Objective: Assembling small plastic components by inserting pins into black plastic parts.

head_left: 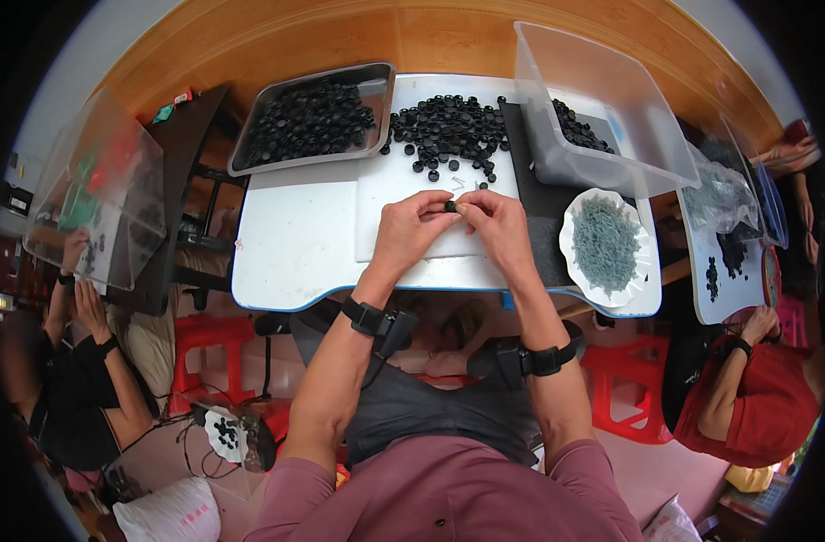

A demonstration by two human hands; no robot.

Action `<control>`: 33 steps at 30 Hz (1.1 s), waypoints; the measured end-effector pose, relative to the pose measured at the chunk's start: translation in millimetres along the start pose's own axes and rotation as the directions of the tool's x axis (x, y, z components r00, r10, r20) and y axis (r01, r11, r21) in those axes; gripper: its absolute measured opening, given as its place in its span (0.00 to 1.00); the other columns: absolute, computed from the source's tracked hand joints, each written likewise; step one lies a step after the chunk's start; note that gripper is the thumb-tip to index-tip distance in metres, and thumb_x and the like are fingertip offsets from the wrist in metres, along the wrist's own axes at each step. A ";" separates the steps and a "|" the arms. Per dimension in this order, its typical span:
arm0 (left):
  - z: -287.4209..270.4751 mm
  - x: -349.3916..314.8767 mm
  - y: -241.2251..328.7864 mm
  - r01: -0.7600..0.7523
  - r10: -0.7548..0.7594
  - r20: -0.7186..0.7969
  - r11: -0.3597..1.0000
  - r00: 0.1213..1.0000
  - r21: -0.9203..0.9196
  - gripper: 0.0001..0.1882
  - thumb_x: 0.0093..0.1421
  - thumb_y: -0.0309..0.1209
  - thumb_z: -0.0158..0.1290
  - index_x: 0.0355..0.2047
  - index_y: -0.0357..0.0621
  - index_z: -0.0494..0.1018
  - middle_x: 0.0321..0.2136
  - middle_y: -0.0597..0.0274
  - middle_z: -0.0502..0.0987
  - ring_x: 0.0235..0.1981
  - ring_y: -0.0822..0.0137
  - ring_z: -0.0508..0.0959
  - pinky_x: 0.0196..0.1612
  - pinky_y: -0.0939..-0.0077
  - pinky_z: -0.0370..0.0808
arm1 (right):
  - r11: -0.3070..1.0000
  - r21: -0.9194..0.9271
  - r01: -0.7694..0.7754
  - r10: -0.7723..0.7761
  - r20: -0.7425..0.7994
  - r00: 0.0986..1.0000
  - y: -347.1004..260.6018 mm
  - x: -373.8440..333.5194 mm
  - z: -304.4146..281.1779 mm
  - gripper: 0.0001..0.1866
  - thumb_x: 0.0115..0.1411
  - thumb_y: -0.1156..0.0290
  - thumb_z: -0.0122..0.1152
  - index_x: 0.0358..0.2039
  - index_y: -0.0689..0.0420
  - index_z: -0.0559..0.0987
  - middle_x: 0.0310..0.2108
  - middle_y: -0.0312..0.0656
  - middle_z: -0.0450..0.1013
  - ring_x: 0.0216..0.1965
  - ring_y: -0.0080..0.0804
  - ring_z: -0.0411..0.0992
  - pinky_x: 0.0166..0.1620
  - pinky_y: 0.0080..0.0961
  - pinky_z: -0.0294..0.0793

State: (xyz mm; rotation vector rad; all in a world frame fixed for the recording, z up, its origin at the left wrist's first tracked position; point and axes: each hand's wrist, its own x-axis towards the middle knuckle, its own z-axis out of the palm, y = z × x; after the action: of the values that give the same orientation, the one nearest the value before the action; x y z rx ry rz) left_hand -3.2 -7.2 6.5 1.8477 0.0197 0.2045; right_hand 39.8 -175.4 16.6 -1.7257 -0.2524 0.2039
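Both my hands meet over the white board (385, 230) on the table. A small round black cap (450, 206) is pinched between the fingertips of my left hand (410, 230). My right hand (498, 226) is closed at the same cap, thumb and forefinger pressed together; whether it also pinches a tiny part is too small to tell. Just beyond my fingers lie a few small pale pieces (459, 182). Farther off, a heap of loose black caps (449, 126) spreads across the board.
A metal tray (385, 108) of black caps stands back left, a clear plastic bin (602, 170) with more caps back right. A scalloped white plate (568, 237) of grey-green small pieces sits at right. People work at tables on both sides; red stools (209, 343) stand below.
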 end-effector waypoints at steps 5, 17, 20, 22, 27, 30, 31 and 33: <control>-0.8 -0.1 6.8 0.043 -0.043 -0.020 0.999 0.999 0.008 0.18 0.58 0.28 0.67 0.48 0.35 0.82 0.39 0.54 0.86 0.39 0.72 0.85 0.45 0.79 0.81 | 0.996 -0.043 0.074 -0.075 -0.009 0.997 9.1 -3.3 0.6 0.09 0.64 0.73 0.63 0.41 0.65 0.85 0.27 0.39 0.80 0.28 0.20 0.74 0.34 0.21 0.73; 1.2 1.7 1.1 0.043 -0.044 -0.023 0.998 0.999 -0.049 0.15 0.60 0.25 0.65 0.47 0.33 0.81 0.40 0.57 0.85 0.41 0.72 0.84 0.47 0.79 0.81 | 0.976 -0.056 0.209 -0.206 0.052 0.977 11.1 -4.9 -4.4 0.09 0.63 0.76 0.61 0.41 0.63 0.86 0.36 0.42 0.81 0.33 0.25 0.76 0.38 0.22 0.74; 1.2 1.2 3.1 0.069 -0.071 -0.019 0.994 0.997 -0.087 0.15 0.60 0.24 0.65 0.47 0.32 0.81 0.41 0.58 0.85 0.42 0.72 0.83 0.48 0.79 0.81 | 0.979 -0.069 0.189 -0.193 -0.042 0.980 6.8 -10.6 -2.4 0.09 0.62 0.77 0.61 0.40 0.62 0.87 0.36 0.41 0.81 0.31 0.25 0.76 0.36 0.22 0.73; 2.6 1.5 3.3 0.094 -0.097 -0.023 0.990 0.995 -0.109 0.14 0.60 0.24 0.64 0.46 0.32 0.81 0.41 0.59 0.85 0.43 0.73 0.83 0.48 0.79 0.80 | 0.979 -0.070 0.193 -0.199 -0.083 0.976 8.9 -11.5 -0.7 0.09 0.62 0.77 0.62 0.40 0.61 0.87 0.35 0.41 0.81 0.30 0.24 0.75 0.36 0.22 0.73; 3.4 2.1 0.0 0.060 -0.062 -0.037 0.997 0.997 -0.054 0.13 0.60 0.22 0.64 0.46 0.33 0.81 0.40 0.60 0.84 0.42 0.74 0.83 0.48 0.81 0.80 | 0.971 -0.120 0.206 -0.224 -0.167 0.960 10.3 -14.0 4.4 0.08 0.62 0.77 0.63 0.40 0.61 0.87 0.34 0.42 0.81 0.28 0.25 0.75 0.34 0.23 0.73; 3.4 2.1 -2.4 0.063 -0.065 -0.038 0.996 0.997 -0.058 0.13 0.60 0.22 0.64 0.45 0.33 0.81 0.39 0.60 0.84 0.41 0.74 0.83 0.47 0.81 0.80 | 0.969 -0.126 0.212 -0.234 -0.206 0.950 9.2 -14.1 5.5 0.08 0.62 0.77 0.63 0.40 0.60 0.87 0.33 0.42 0.81 0.28 0.25 0.75 0.34 0.23 0.73; 3.6 2.5 -3.6 0.062 -0.064 -0.038 0.996 0.997 -0.058 0.13 0.60 0.22 0.64 0.45 0.33 0.81 0.39 0.60 0.84 0.41 0.74 0.83 0.47 0.81 0.80 | 0.969 -0.128 0.212 -0.236 -0.211 0.949 9.4 -14.1 5.7 0.08 0.62 0.77 0.63 0.40 0.60 0.87 0.33 0.42 0.81 0.28 0.25 0.75 0.34 0.23 0.73; 3.6 2.8 -6.8 0.023 -0.030 -0.066 0.994 0.997 -0.105 0.12 0.58 0.27 0.65 0.42 0.35 0.83 0.36 0.57 0.86 0.40 0.71 0.85 0.46 0.77 0.82 | 0.968 -0.130 0.213 -0.237 -0.215 0.947 8.9 -14.3 6.7 0.08 0.62 0.77 0.63 0.40 0.60 0.87 0.33 0.42 0.81 0.28 0.26 0.75 0.34 0.23 0.73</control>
State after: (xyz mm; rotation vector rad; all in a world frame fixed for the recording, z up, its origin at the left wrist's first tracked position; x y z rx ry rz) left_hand 0.7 -8.3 -0.6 1.7347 0.0794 0.2448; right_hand 24.7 -174.6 6.6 -1.7900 -0.2916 -0.1799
